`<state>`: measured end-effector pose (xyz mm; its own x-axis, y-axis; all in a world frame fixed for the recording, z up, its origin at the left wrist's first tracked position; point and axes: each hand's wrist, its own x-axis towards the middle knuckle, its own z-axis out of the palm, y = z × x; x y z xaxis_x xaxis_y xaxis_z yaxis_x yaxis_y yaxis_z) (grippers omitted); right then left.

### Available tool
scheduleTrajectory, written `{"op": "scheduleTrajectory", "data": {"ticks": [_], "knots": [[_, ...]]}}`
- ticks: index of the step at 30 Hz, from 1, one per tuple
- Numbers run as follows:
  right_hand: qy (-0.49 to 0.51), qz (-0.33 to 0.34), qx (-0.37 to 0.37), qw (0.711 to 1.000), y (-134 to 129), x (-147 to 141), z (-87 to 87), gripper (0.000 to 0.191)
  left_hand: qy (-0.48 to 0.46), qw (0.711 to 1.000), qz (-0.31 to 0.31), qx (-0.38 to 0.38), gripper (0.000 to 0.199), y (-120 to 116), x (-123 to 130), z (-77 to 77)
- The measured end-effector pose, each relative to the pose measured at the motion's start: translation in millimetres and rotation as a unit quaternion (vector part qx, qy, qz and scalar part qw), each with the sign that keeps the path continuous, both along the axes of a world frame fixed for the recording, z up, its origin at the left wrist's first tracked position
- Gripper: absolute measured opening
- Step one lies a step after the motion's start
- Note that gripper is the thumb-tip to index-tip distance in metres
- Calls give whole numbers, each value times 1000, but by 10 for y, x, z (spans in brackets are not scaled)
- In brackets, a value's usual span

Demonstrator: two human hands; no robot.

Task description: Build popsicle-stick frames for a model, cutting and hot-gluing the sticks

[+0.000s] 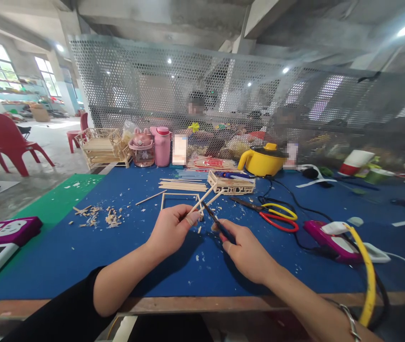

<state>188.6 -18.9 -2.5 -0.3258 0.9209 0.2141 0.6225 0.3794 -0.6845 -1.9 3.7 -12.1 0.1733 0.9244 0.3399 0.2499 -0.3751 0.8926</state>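
Note:
My left hand (174,228) is closed round a thin wooden stick (205,197), pinched between thumb and fingers. My right hand (247,249) grips a dark-handled tool (224,229) with a narrow dark tip; its exact kind is unclear. That tip points up and left, close to the stick; whether they touch I cannot tell. Just behind my left hand lies a small frame of sticks (181,194), partly hidden by it. Beyond both hands stands a small wooden lattice piece (238,186) with a blue pen-like object (233,175) on top. Scissors (277,216) with yellow and red handles lie to the right.
Loose sticks (179,185) and wood scraps (113,217) lie on the blue mat (117,261). A yellow pot (263,160), pink bottles (162,146) and a stick-built model (104,145) line the back. Right, a purple power strip (331,242) trails cables. People sit behind the perforated screen (134,80).

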Motion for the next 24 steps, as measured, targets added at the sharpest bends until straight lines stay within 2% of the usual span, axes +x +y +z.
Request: {"op": "scheduleTrajectory", "data": {"ticks": [4, 12, 16, 21, 24], "knots": [[-4, -4, 7, 1000, 11, -4, 14, 29, 10, 1000, 9, 12, 30, -7, 0, 20], [-8, 2, -22, 1000, 27, -33, 53, 41, -2, 1000, 20, 20, 32, 18, -3, 5], [-28, -37, -17, 999, 34, 10, 49, 41, -9, 999, 16, 30, 29, 55, 34, 39], [-28, -80, -20, 996, 156, 75, 4, 41, 30, 999, 18, 13, 28, 180, 142, 170], [-29, -90, -19, 995, 212, 69, 19, 42, 13, 999, 30, 15, 29, 243, 182, 191]]}}
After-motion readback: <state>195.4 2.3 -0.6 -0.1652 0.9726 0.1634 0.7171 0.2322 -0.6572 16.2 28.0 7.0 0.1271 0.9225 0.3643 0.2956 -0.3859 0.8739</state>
